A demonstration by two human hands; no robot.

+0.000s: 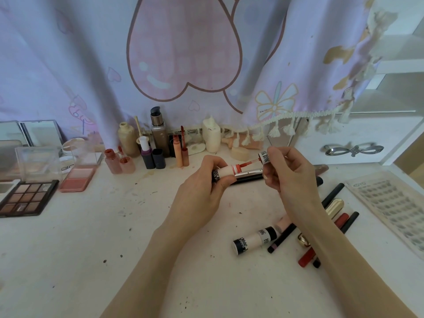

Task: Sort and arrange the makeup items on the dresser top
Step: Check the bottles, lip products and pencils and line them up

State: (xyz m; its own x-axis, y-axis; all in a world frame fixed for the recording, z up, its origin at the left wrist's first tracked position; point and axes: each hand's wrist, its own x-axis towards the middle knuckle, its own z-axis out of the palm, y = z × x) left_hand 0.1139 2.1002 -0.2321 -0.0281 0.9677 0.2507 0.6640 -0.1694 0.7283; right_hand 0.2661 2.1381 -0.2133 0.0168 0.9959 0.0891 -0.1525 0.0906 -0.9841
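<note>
My left hand (202, 182) grips a white lip gloss tube (226, 172) with a red neck, held level above the dresser top (91, 237). My right hand (289, 175) pinches its cap (263, 157), pulled out to the right, and the red wand (251, 161) bridges cap and tube. A matching closed tube (254, 239) lies to the lower right among pencils (284, 237), a gold lipstick (335, 206) and a red tube (307, 257).
An eyeshadow palette (25, 198) and a blush compact (76, 179) sit at the left. Bottles and open lip tubes (158, 143) line the back by the curtain. A lash tray (392, 210) lies at the right, below a white drawer unit (353, 150).
</note>
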